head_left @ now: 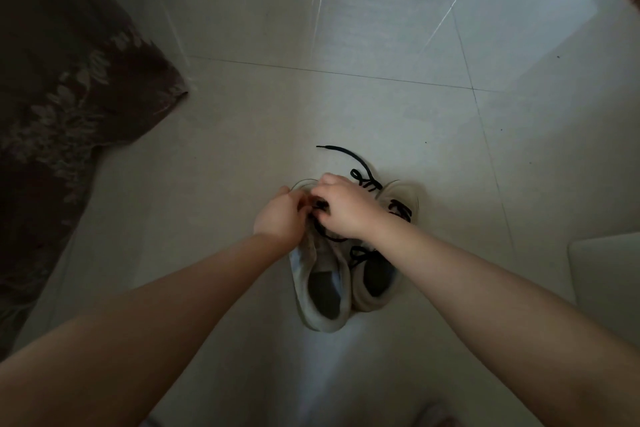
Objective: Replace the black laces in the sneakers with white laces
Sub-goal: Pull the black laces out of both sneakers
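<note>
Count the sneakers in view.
2, side by side on the tile floor: left sneaker under both hands, right sneaker touching it. Pale shapes at the top edge might be more shoes; too cropped to tell.

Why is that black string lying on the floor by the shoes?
The black lace trails loose across the floor tiles beyond the sneakers. It looks messy only because both hands, left hand and right hand, are working the laces out. Nothing looks broken.
</note>
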